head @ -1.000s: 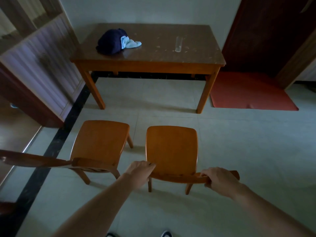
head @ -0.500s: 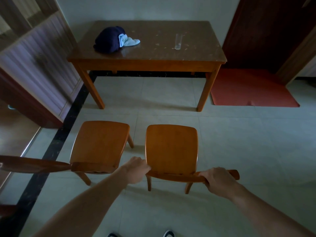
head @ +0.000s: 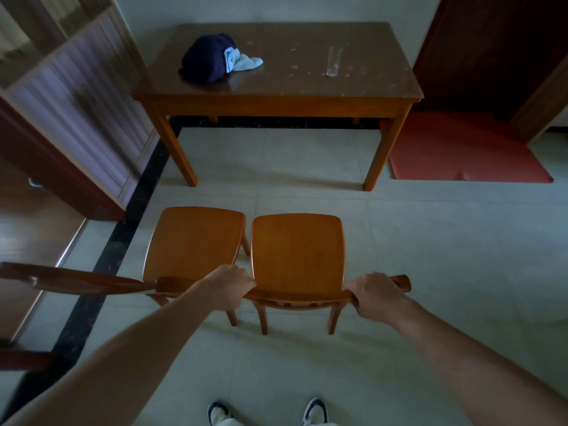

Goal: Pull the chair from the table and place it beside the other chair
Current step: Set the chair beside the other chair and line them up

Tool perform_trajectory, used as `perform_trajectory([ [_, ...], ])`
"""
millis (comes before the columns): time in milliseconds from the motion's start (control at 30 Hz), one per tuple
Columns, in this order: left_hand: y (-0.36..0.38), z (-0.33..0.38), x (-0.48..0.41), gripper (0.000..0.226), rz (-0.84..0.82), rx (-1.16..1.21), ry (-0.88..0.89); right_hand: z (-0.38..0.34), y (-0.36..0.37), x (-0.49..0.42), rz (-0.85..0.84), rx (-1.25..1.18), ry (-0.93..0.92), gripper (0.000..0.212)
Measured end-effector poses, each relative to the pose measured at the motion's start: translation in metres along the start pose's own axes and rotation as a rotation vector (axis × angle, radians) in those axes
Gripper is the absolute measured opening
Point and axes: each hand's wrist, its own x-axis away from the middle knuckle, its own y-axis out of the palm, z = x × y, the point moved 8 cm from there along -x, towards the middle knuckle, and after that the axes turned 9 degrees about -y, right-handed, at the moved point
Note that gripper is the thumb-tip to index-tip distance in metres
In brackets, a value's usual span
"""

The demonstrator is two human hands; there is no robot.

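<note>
Two orange wooden chairs stand side by side on the tiled floor, well in front of the wooden table point(head: 276, 101). The right chair point(head: 296, 253) is the one I hold: my left hand point(head: 229, 285) grips the left end of its backrest and my right hand point(head: 373, 295) grips the right end. The left chair point(head: 195, 241) stands almost against it, with only a narrow gap between the seats. Its backrest reaches out to the left edge of the view.
A dark blue bundle with a light blue cloth point(head: 215, 58) and a clear glass point(head: 333, 61) lie on the table. A red mat point(head: 461, 152) lies by a dark door at right. A cabinet point(head: 76, 112) lines the left wall. My shoes point(head: 267, 410) show below.
The right chair has moved left, closing the gap to the left chair. Both hands keep their hold on the backrest.
</note>
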Motion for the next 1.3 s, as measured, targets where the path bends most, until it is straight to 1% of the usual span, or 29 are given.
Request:
perform_trajectory([
  [167, 0.014, -0.031, 0.015, 0.014, -0.007, -0.018, -0.018, -0.029, 0.003, -0.023, -0.013, -0.002, -0.024, 0.016],
  [433, 0.017, -0.044, 0.010, 0.016, 0.051, -0.033, 0.031, -0.032, 0.001, -0.028, 0.045, -0.013, 0.031, 0.016],
  [600, 0.038, -0.049, 0.010, 0.022, 0.041, -0.018, 0.026, -0.041, 0.017, -0.031, 0.045, -0.019, 0.038, 0.024],
  [700, 0.040, -0.052, 0.010, 0.024, 0.077, -0.017, 0.020, -0.040, 0.016, -0.034, 0.039, -0.013, 0.045, 0.025],
  [767, 0.035, -0.056, 0.014, 0.025, 0.136, 0.055, -0.024, -0.041, 0.013, -0.033, 0.042, -0.013, 0.051, 0.024],
  [800, 0.032, -0.060, 0.019, 0.030, 0.182, 0.119, -0.053, -0.041, 0.013, -0.033, 0.039, -0.016, 0.055, 0.023],
  [833, 0.030, -0.068, 0.028, 0.043, 0.235, 0.196, -0.083, -0.041, 0.012, -0.032, 0.034, -0.018, 0.063, 0.023],
  [867, 0.030, -0.080, 0.039, 0.062, 0.272, 0.279, -0.128, -0.041, 0.011, -0.031, 0.031, -0.019, 0.071, 0.022],
  [933, 0.041, -0.118, 0.069, 0.096, 0.260, 0.401, -0.267, -0.042, 0.010, -0.030, 0.029, -0.028, 0.099, 0.020],
  [967, 0.050, -0.141, 0.086, 0.104, 0.232, 0.411, -0.352, -0.043, 0.009, -0.030, 0.029, -0.033, 0.121, 0.019],
  [1000, 0.061, -0.163, 0.101, 0.104, 0.199, 0.383, -0.422, -0.043, 0.008, -0.030, 0.024, -0.034, 0.142, 0.019],
  [1033, 0.070, -0.180, 0.117, 0.096, 0.166, 0.335, -0.467, -0.046, 0.007, -0.031, 0.011, -0.031, 0.161, 0.019],
  [1067, 0.078, -0.193, 0.128, 0.083, 0.147, 0.280, -0.486, -0.050, 0.006, -0.032, 0.000, -0.027, 0.172, 0.021],
  [1133, 0.082, -0.207, 0.138, 0.053, 0.168, 0.211, -0.469, -0.067, 0.003, -0.041, -0.026, -0.033, 0.163, 0.024],
  [1167, 0.082, -0.209, 0.138, 0.043, 0.180, 0.186, -0.454, -0.079, 0.000, -0.047, -0.036, -0.042, 0.148, 0.024],
  [1200, 0.080, -0.208, 0.136, 0.040, 0.191, 0.149, -0.442, -0.093, -0.004, -0.055, -0.036, -0.048, 0.126, 0.023],
  [1300, 0.077, -0.201, 0.129, 0.041, 0.246, 0.032, -0.405, -0.130, -0.019, -0.079, -0.019, -0.059, 0.084, 0.021],
])
